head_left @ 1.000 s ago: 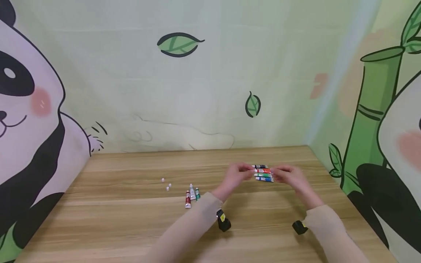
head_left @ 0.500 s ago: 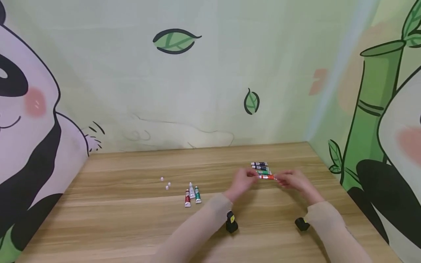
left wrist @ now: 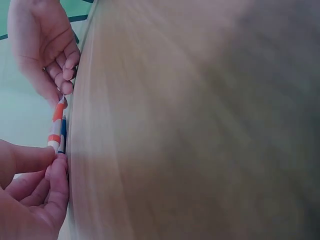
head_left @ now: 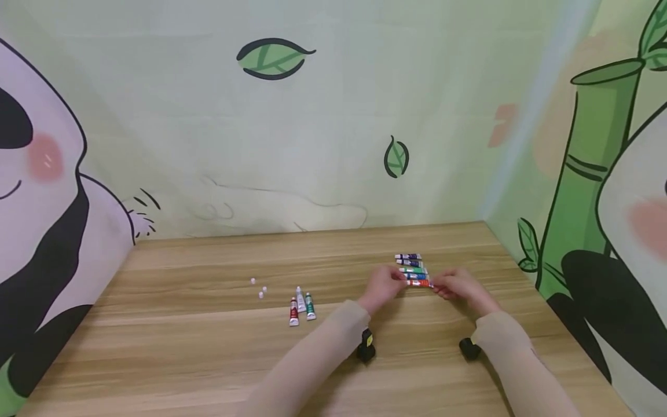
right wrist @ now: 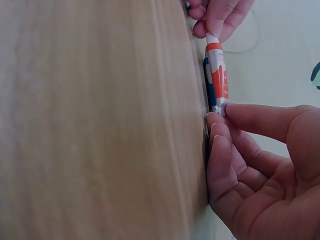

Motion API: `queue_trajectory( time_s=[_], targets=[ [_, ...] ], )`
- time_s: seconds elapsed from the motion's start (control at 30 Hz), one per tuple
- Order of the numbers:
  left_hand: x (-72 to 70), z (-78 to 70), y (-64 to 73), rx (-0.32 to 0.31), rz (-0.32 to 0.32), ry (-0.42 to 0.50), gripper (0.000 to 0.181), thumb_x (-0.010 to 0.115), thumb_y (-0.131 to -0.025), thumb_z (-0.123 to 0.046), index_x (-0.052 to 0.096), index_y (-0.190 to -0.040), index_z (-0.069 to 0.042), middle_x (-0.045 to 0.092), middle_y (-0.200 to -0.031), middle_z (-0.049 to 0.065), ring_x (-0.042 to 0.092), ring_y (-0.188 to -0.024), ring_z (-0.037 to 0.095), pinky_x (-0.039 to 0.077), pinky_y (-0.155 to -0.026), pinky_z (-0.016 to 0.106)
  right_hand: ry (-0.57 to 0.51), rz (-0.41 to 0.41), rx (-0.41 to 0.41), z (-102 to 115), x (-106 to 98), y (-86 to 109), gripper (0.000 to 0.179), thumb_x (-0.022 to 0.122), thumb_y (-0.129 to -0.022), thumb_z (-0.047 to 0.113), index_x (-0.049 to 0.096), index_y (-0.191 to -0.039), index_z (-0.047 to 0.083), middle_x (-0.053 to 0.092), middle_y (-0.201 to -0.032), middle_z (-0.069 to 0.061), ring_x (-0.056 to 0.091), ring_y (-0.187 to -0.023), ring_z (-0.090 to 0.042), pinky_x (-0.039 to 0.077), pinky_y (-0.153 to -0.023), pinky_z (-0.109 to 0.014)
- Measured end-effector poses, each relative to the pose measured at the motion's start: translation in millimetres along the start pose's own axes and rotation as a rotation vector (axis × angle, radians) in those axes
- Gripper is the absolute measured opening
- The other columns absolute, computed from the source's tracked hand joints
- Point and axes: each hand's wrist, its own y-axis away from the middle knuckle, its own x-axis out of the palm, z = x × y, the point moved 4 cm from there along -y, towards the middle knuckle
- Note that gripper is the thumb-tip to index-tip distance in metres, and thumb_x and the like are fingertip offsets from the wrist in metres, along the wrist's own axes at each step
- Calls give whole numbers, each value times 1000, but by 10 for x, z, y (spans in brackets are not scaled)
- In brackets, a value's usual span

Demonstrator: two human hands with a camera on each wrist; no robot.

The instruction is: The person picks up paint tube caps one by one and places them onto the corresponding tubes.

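An orange-red paint tube (right wrist: 218, 72) is held at both ends. My left hand (head_left: 384, 288) pinches its white cap, and my right hand (head_left: 461, 288) pinches its flat crimped end. Just behind it in the head view lies a blue paint tube (head_left: 415, 277), then a green paint tube (head_left: 414, 270). Two dark paint tubes (head_left: 409, 259) lie farthest back, so the tubes form a row running away from me. In the right wrist view, the blue tube (right wrist: 210, 85) shows close beside the orange-red one, nearer the tabletop.
On the wooden table (head_left: 172, 347), left of the hands, lie a red tube (head_left: 294, 313), a silvery-white tube (head_left: 300, 301) and a teal tube (head_left: 310, 307). Three small white pieces (head_left: 261, 295) lie farther left. A printed cloth (head_left: 323, 116) hangs behind the table.
The orange-red tube has come out of the row's middle and moved toward me, to the near side of the blue tube. Both hands moved with it.
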Motion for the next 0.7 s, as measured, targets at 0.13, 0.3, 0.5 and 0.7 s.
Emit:
queue_trajectory(
  time_s=[0.13,0.3,0.5,0.7],
  targets=[
    [0,-30,-13,0,-15,-27,5,73,-86,-1,71,-82,1,62,-70,-2,47,-63,5,42,-60,18,38,-13,13,10,-8,-25,28,62,-97,7,64,-110,-17,63,-71,1,57,-58,-3,50,-55,-16],
    [8,-68,0,-6,-30,-66,4,74,-85,-2,73,-83,1,65,-74,0,49,-68,8,44,-66,20,30,-18,36,-13,-16,-62,26,62,-98,7,65,-108,-16,62,-69,1,57,-56,-3,49,-53,-16],
    [4,-90,16,-8,-50,-74,4,73,-85,-1,74,-84,2,68,-78,4,52,-71,10,46,-68,22,-6,-8,55,-36,-24,-88,22,63,-97,7,65,-104,-14,62,-67,0,57,-54,-4,50,-52,-16],
    [-5,-100,36,-11,-58,-68,3,75,-83,0,73,-82,2,67,-77,4,50,-69,9,45,-66,21,-22,-1,72,-41,-20,-104,15,64,-97,6,64,-96,-9,62,-66,0,57,-55,-3,50,-52,-16]
  ],
)
